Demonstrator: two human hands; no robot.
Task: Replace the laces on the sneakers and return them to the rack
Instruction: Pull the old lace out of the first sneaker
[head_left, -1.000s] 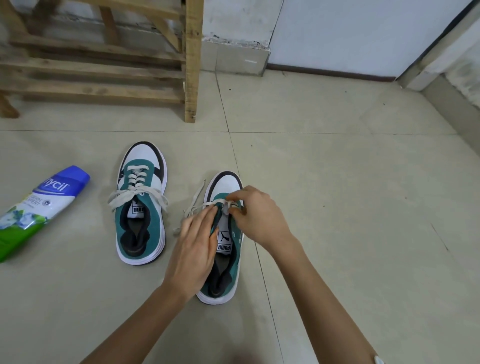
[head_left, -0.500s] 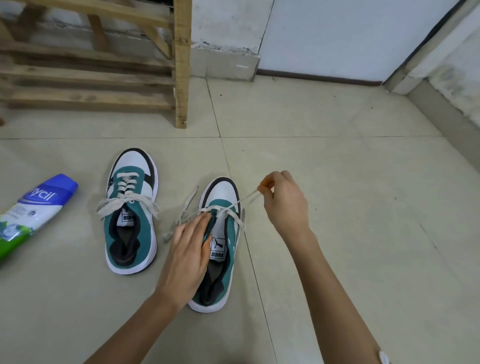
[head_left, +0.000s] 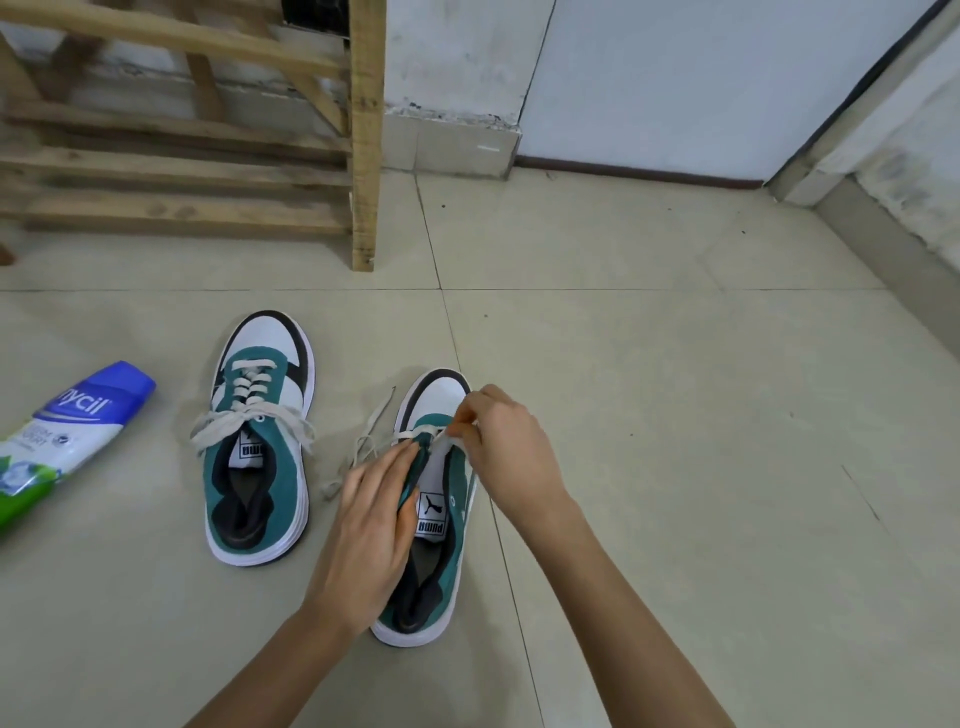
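Currently, lace (head_left: 441, 441) is pinched by right grip (head_left: 501, 447); sneaker (head_left: 439, 397) is steadied by released left grip (head_left: 371, 525). Eyelet seemingly hidden, so a hole may be skipped.

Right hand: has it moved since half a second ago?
Yes. The right hand came left, back over the near sneaker; before, it was out to its right, pulling the lace.

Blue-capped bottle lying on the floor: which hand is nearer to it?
Left. The left hand rests on the sneaker, on the side facing the bottle; the right hand pinches the lace over its far side, farther away.
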